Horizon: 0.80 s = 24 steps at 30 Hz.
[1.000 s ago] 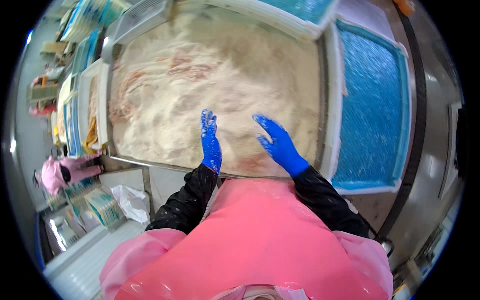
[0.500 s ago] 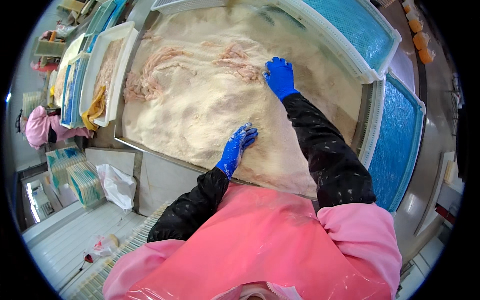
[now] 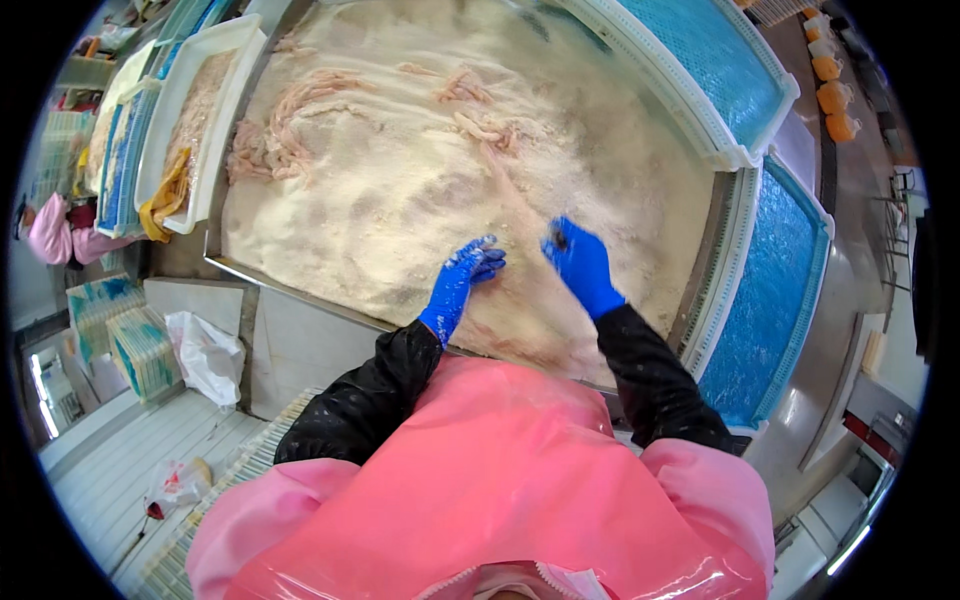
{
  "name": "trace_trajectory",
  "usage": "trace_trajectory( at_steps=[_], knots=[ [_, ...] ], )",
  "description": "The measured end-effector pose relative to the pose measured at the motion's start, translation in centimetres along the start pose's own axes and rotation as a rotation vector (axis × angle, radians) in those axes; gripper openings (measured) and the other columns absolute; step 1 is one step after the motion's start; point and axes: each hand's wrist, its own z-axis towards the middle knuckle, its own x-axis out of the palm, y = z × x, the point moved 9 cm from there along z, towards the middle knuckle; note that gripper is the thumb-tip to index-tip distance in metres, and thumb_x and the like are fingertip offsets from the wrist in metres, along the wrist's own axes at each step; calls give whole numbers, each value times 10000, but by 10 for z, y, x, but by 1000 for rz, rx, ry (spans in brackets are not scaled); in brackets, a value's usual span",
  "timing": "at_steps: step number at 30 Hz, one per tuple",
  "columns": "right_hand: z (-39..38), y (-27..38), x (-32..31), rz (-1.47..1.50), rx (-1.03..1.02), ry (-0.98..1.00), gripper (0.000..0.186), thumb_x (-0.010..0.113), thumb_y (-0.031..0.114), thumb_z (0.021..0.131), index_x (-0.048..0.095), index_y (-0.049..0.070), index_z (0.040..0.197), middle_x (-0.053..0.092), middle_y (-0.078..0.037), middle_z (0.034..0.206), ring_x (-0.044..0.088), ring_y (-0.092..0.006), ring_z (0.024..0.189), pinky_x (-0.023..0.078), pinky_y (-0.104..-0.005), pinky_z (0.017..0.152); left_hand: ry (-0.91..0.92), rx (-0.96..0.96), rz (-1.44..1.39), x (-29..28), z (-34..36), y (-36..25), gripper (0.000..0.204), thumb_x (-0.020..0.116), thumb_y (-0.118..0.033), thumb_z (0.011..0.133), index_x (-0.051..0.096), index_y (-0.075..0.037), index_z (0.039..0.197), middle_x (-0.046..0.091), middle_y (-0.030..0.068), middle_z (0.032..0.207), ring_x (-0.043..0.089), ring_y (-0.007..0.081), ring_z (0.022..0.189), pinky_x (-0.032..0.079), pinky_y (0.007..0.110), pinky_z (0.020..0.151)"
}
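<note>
Strip stretched over powder, its near end at the right grip.
The right grip is closed, apparently on the end of a pale strip, by which the strip seems to be kept straight; the fingertips are blurred. To its left, the left grip is held half-open over the powder, with nothing seen in it; it is perhaps kept ready. Beyond both, more pink strips are heaped on the uneven powder, which is contained by a metal-edged tray. Blue-meshed crates are set ahead and right of the right grip, a white tub well left of the left grip, presumably for reach. Farther off, orange jugs are lined up to the right; a co-worker in pink is seen far left.
</note>
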Motion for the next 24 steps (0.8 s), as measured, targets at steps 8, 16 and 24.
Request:
trace_trajectory(
  at_steps=[8,16,24],
  knots=[
    [-110,-41,-11,-77,-173,35,239,692,228,806,652,82,990,648,-124,897,616,-332,840,479,-429,740,-372,774,1106,17,0,-91,387,553,4,871,584,-34,1255,475,131,1383,455,261,1273,317,355,1098],
    [-29,-19,51,473,-110,-25,494,522,177,980,384,29,1430,400,-158,1466,356,-276,1369,242,-347,1138,-184,218,-344,60,67,15,418,437,-270,1019,484,-17,1349,570,111,1254,535,218,1122,382,331,1032],
    [-72,-53,46,-238,36,-61,617,468,345,967,260,138,1509,186,-127,1576,162,-343,1445,97,-549,1126,-74,27,-364,80,3,68,458,382,-353,1028,426,-81,1394,524,81,1308,508,205,1162,397,335,1033]
  ],
)
